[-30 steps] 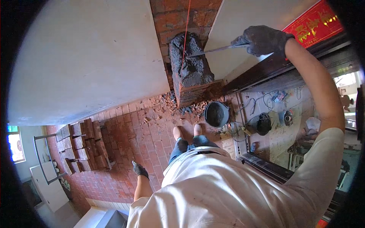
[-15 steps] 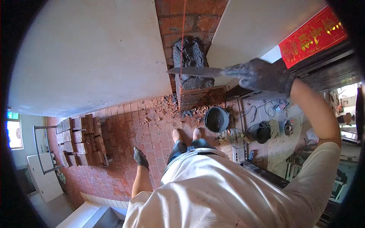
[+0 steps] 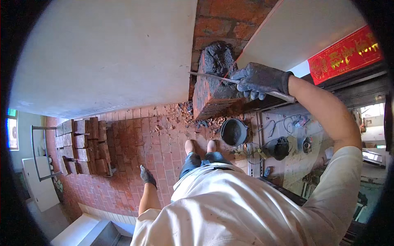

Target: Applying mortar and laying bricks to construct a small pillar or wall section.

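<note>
My gloved right hand (image 3: pixel 260 81) is closed round the handle of a trowel (image 3: pixel 209 76). The thin blade appears nearly edge-on and points left, over a short brick pier (image 3: pixel 216 100). Wet dark grey mortar (image 3: pixel 219 57) lies in a rough heap along the pier's top; whether the blade touches it I cannot tell. A red string line (image 3: pixel 234 64) slants across, close to the blade and my fingers. Low at my side hangs my gloved left hand (image 3: pixel 148 176), with fingers loosely extended and nothing visible in it.
Stacked bricks (image 3: pixel 84 143) sit on a metal-handled cart (image 3: pixel 33 149) at left. A black mortar bucket (image 3: pixel 234 132) stands near my feet, with another dark bucket (image 3: pixel 281 148) farther right. Rubble (image 3: pixel 195 117) litters the tiled floor. Pale panels (image 3: pixel 111 53) flank the pier.
My right hand has drawn slightly left and lower, and the trowel blade has turned from flatter to nearly edge-on. The string, formerly near vertical, now slants. The whole view has shifted a little.
</note>
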The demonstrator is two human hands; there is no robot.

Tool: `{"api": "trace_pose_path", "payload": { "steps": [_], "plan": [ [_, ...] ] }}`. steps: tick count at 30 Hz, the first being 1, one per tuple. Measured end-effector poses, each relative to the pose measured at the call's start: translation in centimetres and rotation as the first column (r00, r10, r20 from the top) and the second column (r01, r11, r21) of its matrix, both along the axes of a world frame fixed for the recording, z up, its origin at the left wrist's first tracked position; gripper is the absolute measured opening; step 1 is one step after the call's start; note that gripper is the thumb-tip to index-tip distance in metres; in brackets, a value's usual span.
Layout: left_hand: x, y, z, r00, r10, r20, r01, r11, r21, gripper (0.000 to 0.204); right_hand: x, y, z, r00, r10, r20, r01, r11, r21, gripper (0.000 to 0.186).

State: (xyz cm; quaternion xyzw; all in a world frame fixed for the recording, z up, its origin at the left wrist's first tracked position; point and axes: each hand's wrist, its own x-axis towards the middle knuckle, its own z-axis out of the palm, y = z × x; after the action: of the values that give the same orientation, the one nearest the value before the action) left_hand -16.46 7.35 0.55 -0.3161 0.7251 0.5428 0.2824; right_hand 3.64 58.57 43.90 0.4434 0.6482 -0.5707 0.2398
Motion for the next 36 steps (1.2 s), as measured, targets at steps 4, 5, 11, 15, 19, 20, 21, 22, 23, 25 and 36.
{"api": "trace_pose_path", "payload": {
  "steps": [4,5,11,15,19,20,21,22,23,25,36],
  "plan": [
    [-2.4,-7.8,-8.7,0.993,0.118,-0.029,-0.121,0.986,-0.116,0.051,-1.6,0.5,0.6,0.829,0.555,0.073,-0.477,0.633,0.61,0.027],
    [-2.4,-6.3,-8.3,0.995,0.101,-0.018,-0.102,0.989,-0.102,0.051,-1.3,1.4,-0.8,0.759,0.594,0.267,-0.561,0.389,0.731,0.026],
    [-1.5,-3.2,-2.4,0.996,0.061,0.059,-0.066,0.995,0.071,0.049,-1.0,2.9,-2.1,0.643,0.55,0.533,-0.624,-0.028,0.781,0.032],
    [0.0,-0.1,1.6,0.998,0.061,0.011,-0.062,0.995,0.079,0.049,2.5,3.2,-5.8,0.699,0.488,0.523,-0.523,-0.15,0.839,0.026],
    [-0.1,-0.6,0.7,1.0,0.023,0.008,-0.024,0.998,0.054,0.049,8.0,-0.3,-7.6,0.835,0.378,0.399,-0.354,-0.186,0.917,0.048],
    [-0.1,-1.0,0.2,1.0,0.011,0.007,-0.011,0.999,0.03,0.05,9.8,-1.3,-8.2,0.89,0.373,0.262,-0.221,-0.149,0.964,0.053],
    [-0.1,-1.9,-0.5,1.0,0.002,0.004,-0.002,1.0,0.024,0.05,11.7,-2.7,-9.3,0.929,0.339,0.149,-0.119,-0.108,0.987,0.056],
    [-0.1,-3.2,-1.5,0.999,0.033,-0.007,-0.033,0.999,-0.022,0.046,13.7,-4.1,-10.4,0.954,0.299,0.036,-0.015,-0.072,0.997,0.06],
    [-0.3,-4.7,-2.8,0.998,0.062,-0.02,-0.063,0.996,-0.066,0.044,16.0,-5.9,-11.4,0.965,0.261,-0.02,0.025,-0.015,1.0,0.061],
    [-0.8,-9.8,-5.7,1.0,0.013,-0.007,-0.014,0.994,-0.109,0.047,21.3,-9.8,-15.6,0.943,0.141,-0.301,0.265,0.225,0.938,0.056],
    [1.7,0.9,2.8,0.988,-0.132,-0.075,0.139,0.986,0.096,0.04,28.5,-11.5,-18.7,0.646,-0.573,-0.505,0.702,0.706,0.096,0.018]
  ]
}}
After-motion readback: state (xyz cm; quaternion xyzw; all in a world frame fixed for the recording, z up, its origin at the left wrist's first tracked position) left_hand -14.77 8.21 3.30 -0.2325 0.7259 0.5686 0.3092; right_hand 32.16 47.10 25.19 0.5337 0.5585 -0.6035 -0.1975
